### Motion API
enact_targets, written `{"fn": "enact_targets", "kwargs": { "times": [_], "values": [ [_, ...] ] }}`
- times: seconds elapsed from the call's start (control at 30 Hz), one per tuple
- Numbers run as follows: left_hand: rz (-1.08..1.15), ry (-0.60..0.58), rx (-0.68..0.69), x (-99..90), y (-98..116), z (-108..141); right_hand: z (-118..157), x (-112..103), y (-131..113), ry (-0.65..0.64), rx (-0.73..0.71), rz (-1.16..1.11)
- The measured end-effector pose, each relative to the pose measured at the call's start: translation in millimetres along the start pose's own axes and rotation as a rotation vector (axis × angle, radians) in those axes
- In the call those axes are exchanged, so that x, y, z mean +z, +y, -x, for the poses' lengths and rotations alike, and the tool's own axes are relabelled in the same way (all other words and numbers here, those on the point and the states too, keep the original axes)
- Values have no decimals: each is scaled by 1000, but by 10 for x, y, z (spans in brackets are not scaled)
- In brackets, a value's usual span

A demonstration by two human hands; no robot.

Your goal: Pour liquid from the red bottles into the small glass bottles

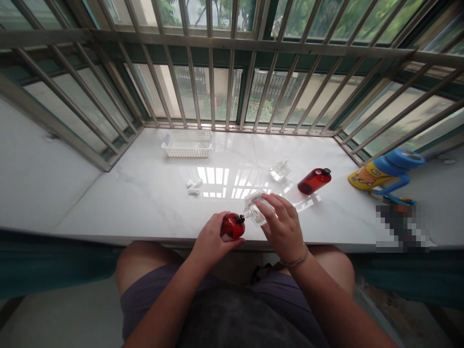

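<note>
My left hand [209, 239] is wrapped round a red bottle [232, 226] with a dark neck, near the front edge of the white marble sill [152, 208]. In my right hand [284, 227] is a clear bottle [256, 205], tilted so that its mouth points left at the red bottle's neck. The two mouths are very close; whether they touch I cannot tell. My right fingers cover part of the clear bottle. Beyond them stand a second clear bottle [280, 169] and another red bottle [314, 181] with a black cap.
A white perforated basket [187, 151] is at the back left. Small white pieces [194, 186] lie left of centre. A blue and yellow flask [384, 169] lies at the right, beside a blurred dark item [402, 229]. Metal window bars [232, 87] enclose the sill's back and sides.
</note>
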State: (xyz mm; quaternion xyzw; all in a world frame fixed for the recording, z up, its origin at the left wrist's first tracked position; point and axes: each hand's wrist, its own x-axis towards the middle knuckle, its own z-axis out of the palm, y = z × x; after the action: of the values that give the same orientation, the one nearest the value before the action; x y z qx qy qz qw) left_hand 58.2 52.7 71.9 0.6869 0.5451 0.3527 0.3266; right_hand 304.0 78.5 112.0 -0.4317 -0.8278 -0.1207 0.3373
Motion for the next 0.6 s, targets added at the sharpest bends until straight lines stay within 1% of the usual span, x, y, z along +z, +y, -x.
{"fn": "enact_targets", "kwargs": {
  "times": [0.6],
  "values": [
    [6, -9, -9, -1, 3, -6, 1, -7, 4, -1, -9, 19]
  ]
}}
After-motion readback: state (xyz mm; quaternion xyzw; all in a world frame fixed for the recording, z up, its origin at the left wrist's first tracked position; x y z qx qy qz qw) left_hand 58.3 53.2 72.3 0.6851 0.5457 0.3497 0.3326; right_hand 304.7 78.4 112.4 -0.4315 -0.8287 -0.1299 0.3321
